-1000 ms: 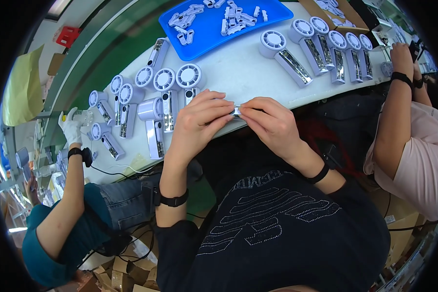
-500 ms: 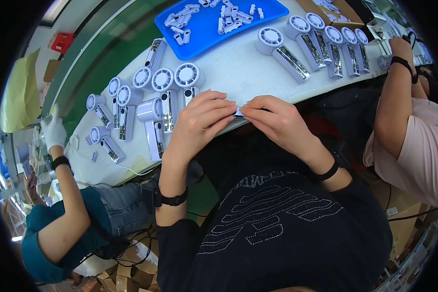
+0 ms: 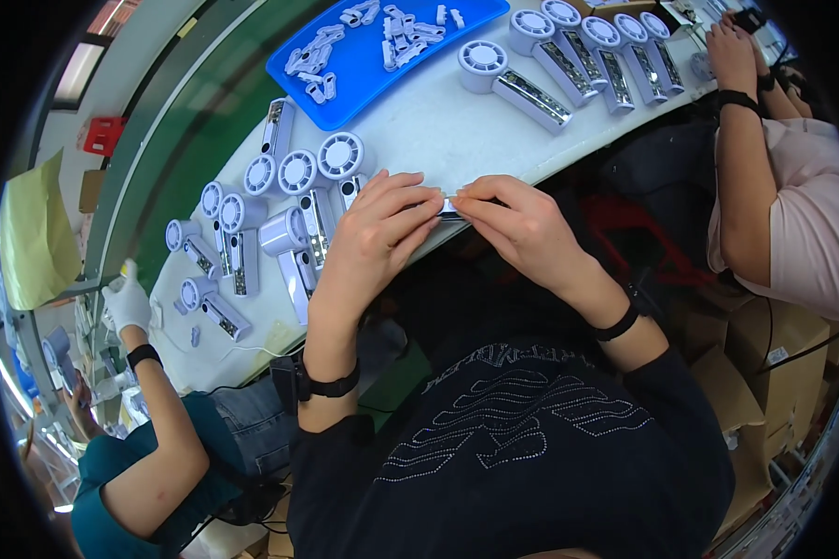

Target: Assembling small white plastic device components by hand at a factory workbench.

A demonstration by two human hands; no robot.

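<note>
Above the table's near edge, my left hand and my right hand meet fingertip to fingertip. Both pinch a small white-and-dark plastic piece, mostly covered by the fingers, so its exact kind cannot be made out. Left of my left hand, several pale lilac handheld fans with round grilles and uncovered handles lie grouped, their inner parts showing. Beyond my hands, a blue tray carries small lilac plastic pieces that are loosely scattered.
More handheld fans lie in a row at the far right of the white table. A co-worker's white-gloved hand is by the table's left end. Another person's arm reaches in at right. Cardboard boxes stand below.
The whole view has swung, so the tray and fans sit further left in it. My hands keep nearly the same pinch on the small piece. The right-hand person's hands have come together.
</note>
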